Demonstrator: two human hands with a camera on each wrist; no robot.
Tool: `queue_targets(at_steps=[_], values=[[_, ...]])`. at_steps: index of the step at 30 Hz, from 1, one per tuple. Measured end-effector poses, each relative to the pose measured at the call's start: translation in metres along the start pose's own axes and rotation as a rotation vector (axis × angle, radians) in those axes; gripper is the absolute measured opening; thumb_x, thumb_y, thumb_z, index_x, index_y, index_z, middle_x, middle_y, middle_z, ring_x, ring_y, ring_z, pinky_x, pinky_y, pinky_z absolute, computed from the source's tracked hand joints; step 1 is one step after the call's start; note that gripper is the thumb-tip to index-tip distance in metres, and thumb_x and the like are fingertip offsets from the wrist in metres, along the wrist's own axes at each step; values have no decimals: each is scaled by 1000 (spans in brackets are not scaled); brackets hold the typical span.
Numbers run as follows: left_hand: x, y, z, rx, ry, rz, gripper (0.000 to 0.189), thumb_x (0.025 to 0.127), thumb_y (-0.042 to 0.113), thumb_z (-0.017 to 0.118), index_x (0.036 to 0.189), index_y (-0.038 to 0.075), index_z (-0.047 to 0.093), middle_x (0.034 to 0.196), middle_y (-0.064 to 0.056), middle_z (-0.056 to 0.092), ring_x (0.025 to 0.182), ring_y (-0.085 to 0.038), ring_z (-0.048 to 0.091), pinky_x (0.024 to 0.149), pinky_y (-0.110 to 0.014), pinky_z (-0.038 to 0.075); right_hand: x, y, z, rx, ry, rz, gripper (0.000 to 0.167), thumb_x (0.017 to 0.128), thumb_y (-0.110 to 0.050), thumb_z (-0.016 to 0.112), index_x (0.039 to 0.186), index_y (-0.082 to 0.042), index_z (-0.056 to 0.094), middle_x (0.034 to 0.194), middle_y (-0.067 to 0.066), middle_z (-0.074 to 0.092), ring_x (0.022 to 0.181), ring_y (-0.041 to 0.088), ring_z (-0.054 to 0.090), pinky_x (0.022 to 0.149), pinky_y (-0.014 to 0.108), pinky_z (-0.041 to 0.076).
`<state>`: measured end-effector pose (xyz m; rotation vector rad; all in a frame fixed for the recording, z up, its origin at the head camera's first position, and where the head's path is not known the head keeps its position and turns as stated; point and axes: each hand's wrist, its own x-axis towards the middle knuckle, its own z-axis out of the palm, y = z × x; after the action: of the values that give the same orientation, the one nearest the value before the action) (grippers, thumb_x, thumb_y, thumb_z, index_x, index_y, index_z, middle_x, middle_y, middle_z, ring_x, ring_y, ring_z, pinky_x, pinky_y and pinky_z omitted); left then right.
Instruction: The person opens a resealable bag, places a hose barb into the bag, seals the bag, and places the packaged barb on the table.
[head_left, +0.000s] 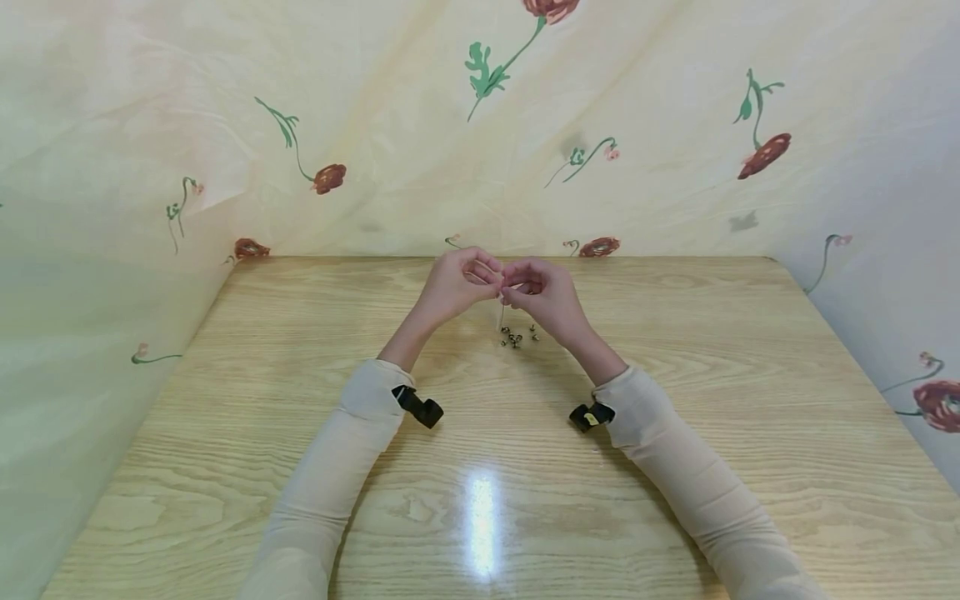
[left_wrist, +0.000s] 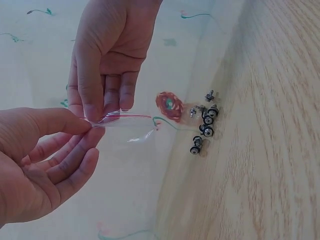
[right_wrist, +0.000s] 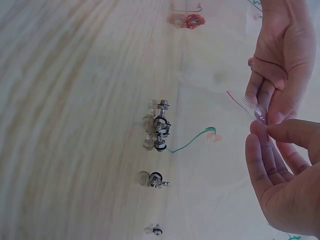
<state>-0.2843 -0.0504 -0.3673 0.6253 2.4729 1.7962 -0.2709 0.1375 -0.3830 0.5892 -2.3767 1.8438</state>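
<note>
A small clear zip bag with a red line along its edge hangs between both hands, above the table's far part. My left hand pinches its top edge between thumb and fingertips. Opposite it, my right hand pinches the same edge, and the fingertips of both hands meet there. In the right wrist view the bag is seen nearly edge-on, partly hidden by fingers. Beneath the hands lie several small metal fittings with black rings, most of them clustered and a few lying apart.
The wood-grain table carries a bright light reflection near its front. A flower-printed cloth hangs behind the table and along its sides. Black wrist straps with small cameras sit at both cuffs.
</note>
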Motion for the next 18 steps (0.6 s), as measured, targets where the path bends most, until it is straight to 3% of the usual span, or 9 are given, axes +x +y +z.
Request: queue_targets(at_steps=[12, 18], values=[[3, 1, 0, -11, -7, -21, 19, 87, 0, 74, 105, 0, 69, 98, -19, 74, 85, -26, 73, 76, -30, 59, 2, -2, 1, -12, 21, 11, 19, 90, 8, 68, 109, 10, 67, 102, 32, 69, 70, 5, 68, 66, 19, 55], [2, 2, 0, 4, 12, -31, 19, 88, 3, 75, 106, 1, 69, 99, -17, 74, 88, -26, 73, 77, -31, 59, 2, -2, 1, -59, 24, -2, 19, 89, 3, 72, 107, 8, 69, 102, 29, 72, 79, 10, 69, 72, 18, 55]])
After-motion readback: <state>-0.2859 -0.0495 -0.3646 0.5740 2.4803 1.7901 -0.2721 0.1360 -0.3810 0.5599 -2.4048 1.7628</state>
